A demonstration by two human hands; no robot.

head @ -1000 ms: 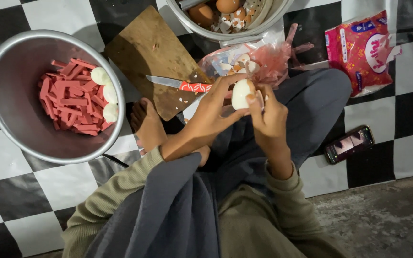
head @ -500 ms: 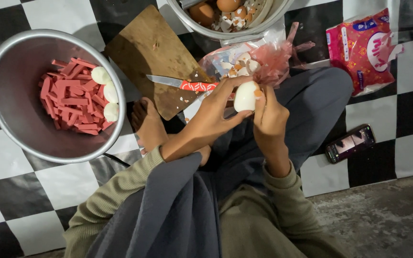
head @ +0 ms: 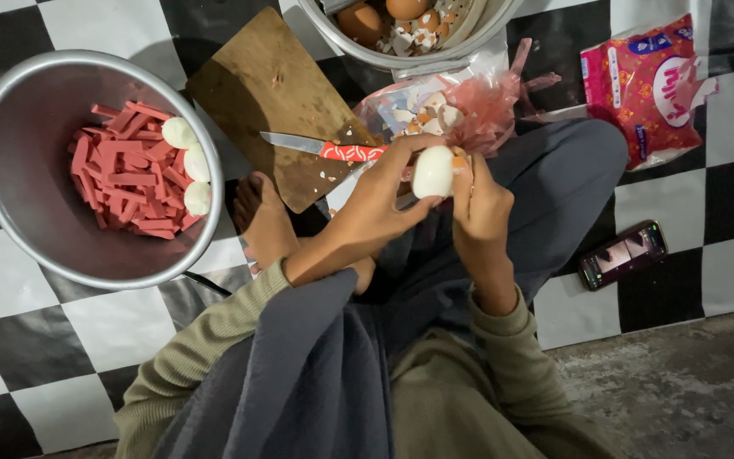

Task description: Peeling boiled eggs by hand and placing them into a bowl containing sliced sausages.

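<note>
Over lap: left hand (head: pixel 384 200) and right hand (head: pixel 479 204) grip egg (head: pixel 432 171), mostly peeled. Three peeled eggs (head: pixel 189 161) in metal bowl (head: pixel 10 212); unpeeled eggs (head: pixel 380 17) left in pot (head: pixel 469 42).

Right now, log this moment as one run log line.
left hand: holds boiled egg | right hand: peels it | shell bag: beyond hands | knife: on cutting board

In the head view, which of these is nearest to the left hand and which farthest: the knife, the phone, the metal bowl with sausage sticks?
From the left hand:
1. Knife, just above it on the wooden board.
2. Phone, on the floor to the picture's right.
3. Metal bowl, far left, though not much farther than the phone.
</note>
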